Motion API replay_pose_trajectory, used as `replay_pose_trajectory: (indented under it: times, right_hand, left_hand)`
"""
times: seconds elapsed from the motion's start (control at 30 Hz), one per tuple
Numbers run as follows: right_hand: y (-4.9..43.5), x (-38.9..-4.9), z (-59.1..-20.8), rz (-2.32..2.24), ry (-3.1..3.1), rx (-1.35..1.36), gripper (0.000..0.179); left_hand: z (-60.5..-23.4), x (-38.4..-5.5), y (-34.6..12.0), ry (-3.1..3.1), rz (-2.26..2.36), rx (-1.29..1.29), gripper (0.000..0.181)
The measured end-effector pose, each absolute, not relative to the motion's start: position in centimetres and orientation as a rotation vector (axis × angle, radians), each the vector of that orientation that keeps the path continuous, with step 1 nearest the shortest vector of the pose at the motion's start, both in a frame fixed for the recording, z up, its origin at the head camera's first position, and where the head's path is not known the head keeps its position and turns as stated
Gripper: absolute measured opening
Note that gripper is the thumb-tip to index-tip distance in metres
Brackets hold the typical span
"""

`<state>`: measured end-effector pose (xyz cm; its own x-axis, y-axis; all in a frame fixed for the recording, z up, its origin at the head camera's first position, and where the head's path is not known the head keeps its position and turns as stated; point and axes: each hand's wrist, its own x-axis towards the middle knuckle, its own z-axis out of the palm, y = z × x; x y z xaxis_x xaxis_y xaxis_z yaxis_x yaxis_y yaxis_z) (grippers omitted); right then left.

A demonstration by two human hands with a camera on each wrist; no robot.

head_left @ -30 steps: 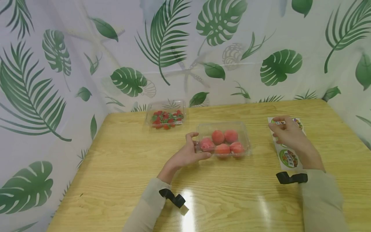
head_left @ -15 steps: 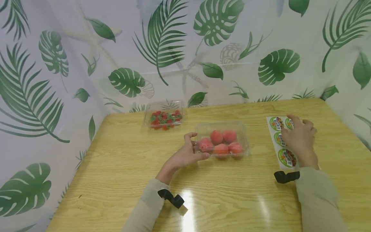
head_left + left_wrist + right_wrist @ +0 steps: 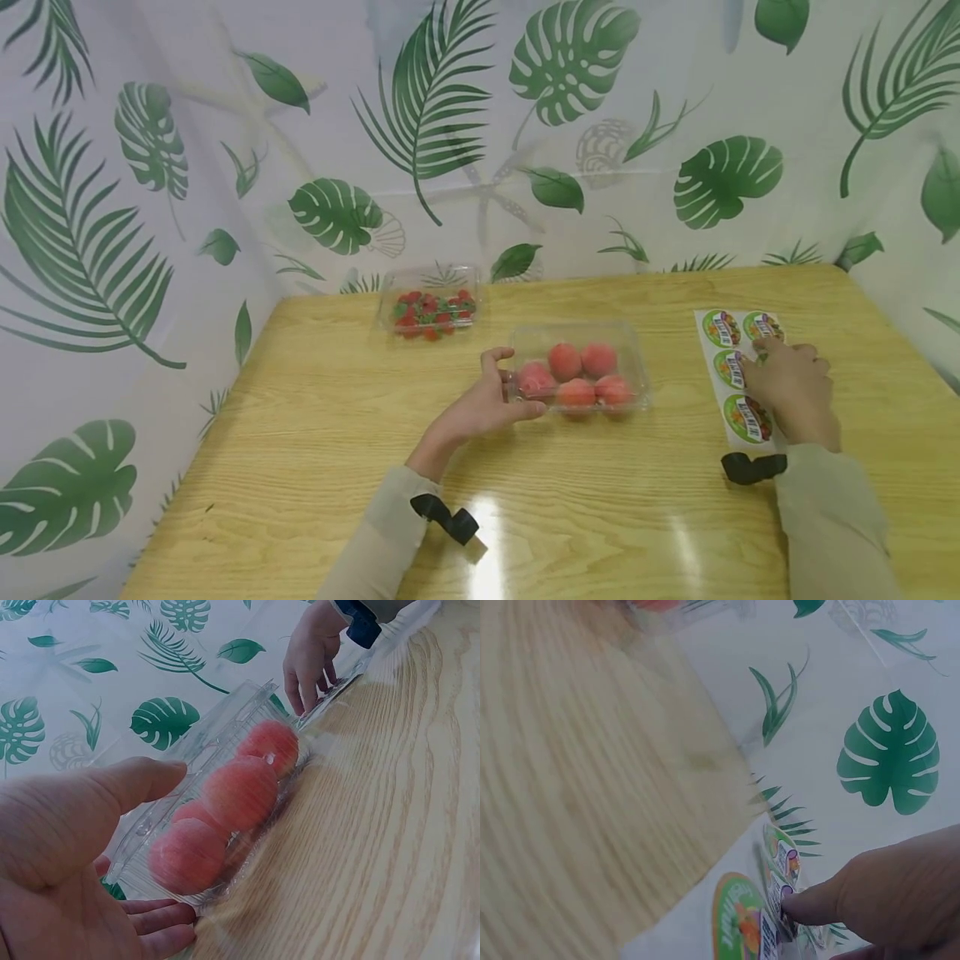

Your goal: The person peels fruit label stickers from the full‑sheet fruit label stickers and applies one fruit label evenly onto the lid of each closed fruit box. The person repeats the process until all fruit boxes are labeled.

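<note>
Against the peach box (image 3: 636, 360) rests the left hand (image 3: 476, 408), fingers spread, while the right hand (image 3: 797, 390) (grip unclear) touches stickers (image 3: 747, 418).

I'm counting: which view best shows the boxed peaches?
The head view: all five peaches in the box show. The left wrist view is closer but shows only four; the right wrist view catches a blurred bit.
</note>
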<state>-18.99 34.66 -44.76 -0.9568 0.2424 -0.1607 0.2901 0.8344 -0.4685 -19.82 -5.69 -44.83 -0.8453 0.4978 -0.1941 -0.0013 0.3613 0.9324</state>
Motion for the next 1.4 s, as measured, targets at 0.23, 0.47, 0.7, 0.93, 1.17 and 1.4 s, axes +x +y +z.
replay_pose_trajectory:
  times: [0.23, 0.47, 0.7, 0.93, 1.17, 1.4]
  right_hand:
    - [35.0, -19.2, -45.2, -0.754, 2.939, 0.471, 0.062]
    - [36.0, -19.0, -45.1, -0.928, 2.899, 0.506, 0.082]
    - [36.2, -19.0, -45.0, -1.021, 2.864, 0.575, 0.092]
    - [36.2, -19.1, -45.2, -1.075, 2.828, 0.642, 0.095]
    - [36.2, -19.1, -45.2, -1.102, 2.828, 0.688, 0.101]
    - [36.5, -19.0, -45.1, -1.170, 2.776, 0.695, 0.100]
  left_hand:
    - [-44.6, -19.7, -5.7, 2.189, 1.486, 0.433, 0.095]
    - [-44.7, -19.9, -5.7, 2.200, 1.474, 0.438, 0.094]
    - [-44.6, -20.0, -5.7, 2.208, 1.462, 0.456, 0.094]
    - [-44.6, -19.9, -5.6, 2.215, 1.450, 0.445, 0.095]
    - [-44.8, -19.9, -5.6, 2.201, 1.471, 0.442, 0.095]
    - [-44.7, -19.9, -5.6, 2.193, 1.480, 0.445, 0.094]
